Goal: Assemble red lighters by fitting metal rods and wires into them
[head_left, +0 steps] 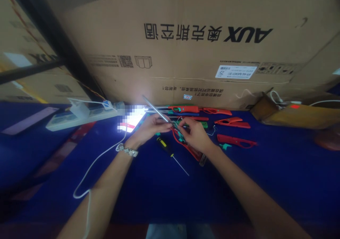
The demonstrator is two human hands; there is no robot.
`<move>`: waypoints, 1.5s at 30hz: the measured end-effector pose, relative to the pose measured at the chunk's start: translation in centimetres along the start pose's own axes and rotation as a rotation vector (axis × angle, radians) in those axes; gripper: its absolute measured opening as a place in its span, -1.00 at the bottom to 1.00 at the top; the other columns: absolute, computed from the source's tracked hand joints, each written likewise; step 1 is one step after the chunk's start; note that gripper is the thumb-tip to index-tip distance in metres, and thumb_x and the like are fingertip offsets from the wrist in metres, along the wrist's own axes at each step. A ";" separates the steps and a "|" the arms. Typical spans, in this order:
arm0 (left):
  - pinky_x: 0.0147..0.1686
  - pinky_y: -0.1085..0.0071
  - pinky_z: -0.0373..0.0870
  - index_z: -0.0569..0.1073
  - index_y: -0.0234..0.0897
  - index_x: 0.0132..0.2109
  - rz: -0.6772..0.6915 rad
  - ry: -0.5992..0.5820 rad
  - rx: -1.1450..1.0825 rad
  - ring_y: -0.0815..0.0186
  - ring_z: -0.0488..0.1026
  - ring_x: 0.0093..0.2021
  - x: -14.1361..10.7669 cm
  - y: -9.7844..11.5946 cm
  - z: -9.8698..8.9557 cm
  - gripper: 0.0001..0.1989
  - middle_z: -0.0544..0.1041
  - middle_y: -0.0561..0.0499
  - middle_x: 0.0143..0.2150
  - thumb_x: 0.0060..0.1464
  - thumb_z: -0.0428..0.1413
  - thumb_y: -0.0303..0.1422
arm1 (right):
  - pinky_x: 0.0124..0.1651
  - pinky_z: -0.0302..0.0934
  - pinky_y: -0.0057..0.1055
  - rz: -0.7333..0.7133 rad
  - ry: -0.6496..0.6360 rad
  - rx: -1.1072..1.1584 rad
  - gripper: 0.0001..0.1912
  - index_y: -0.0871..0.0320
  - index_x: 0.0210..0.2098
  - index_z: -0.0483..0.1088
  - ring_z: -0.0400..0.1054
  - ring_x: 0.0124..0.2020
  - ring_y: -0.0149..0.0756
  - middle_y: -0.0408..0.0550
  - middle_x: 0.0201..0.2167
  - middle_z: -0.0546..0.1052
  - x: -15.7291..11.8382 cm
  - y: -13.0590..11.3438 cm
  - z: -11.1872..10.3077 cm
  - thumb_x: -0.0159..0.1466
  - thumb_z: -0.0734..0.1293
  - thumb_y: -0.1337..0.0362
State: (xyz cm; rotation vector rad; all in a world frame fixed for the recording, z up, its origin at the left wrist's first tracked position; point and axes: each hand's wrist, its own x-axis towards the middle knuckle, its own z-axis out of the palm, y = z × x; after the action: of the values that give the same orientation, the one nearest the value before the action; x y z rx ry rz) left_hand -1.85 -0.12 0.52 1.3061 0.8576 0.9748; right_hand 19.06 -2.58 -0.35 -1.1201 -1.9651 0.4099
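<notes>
My left hand (154, 126) is closed on a lighter assembly with a long metal tube (155, 108) that points up and to the left. At the tube's lower end, the pinched fingers of my right hand (191, 132) meet small parts too blurred to name. A thin white wire shows just above those fingertips. Beneath my hands lies a red lighter shell (190, 150), partly hidden by my right hand. A black and yellow screwdriver (164, 146) rests on the blue cloth, its shaft pointing toward me.
Several red lighter pieces (233, 122) and a green clip (225, 146) lie at the right. A lit phone (135, 116) with a white cable and a power strip (63, 121) are left. Behind stands a large cardboard box (186, 61).
</notes>
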 end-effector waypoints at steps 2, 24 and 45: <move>-0.17 0.38 0.60 0.54 -0.26 -0.21 0.011 0.010 -0.015 0.28 0.64 -0.26 0.0 -0.1 0.0 -0.70 0.66 -0.08 -0.28 -0.15 0.40 -0.42 | -0.29 0.24 -0.40 0.016 0.018 -0.001 -0.94 0.12 -0.36 0.39 0.41 -0.42 -0.33 -0.12 -0.40 0.55 0.0 0.0 0.0 0.26 0.31 0.36; -0.26 0.34 0.59 0.59 -0.27 -0.25 -0.074 0.207 -0.201 0.27 0.59 -0.21 -0.1 0.0 2.3 -0.76 0.64 -0.03 -0.25 -0.09 0.39 -0.31 | -0.40 0.16 -0.43 0.119 0.059 -0.019 -0.94 0.10 -0.34 0.37 0.36 -0.52 -0.35 -0.15 -0.45 0.53 -0.1 -1.0 0.1 0.28 0.29 0.33; -0.33 0.35 0.59 0.55 -0.27 -0.25 -0.045 0.188 -0.227 0.27 0.57 -0.26 0.0 0.3 2.0 -0.75 0.59 0.00 -0.30 -0.09 0.39 -0.31 | -0.32 0.28 -0.42 0.058 0.025 0.199 -0.89 0.11 -0.32 0.50 0.41 -0.44 -0.37 -0.14 -0.42 0.58 -0.2 -0.5 -0.3 0.28 0.31 0.31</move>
State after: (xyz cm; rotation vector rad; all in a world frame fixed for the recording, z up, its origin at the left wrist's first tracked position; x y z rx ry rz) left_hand -0.05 -0.87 0.99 1.0100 0.8866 1.1376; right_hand 19.02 -3.05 0.08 -1.0506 -1.8290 0.6058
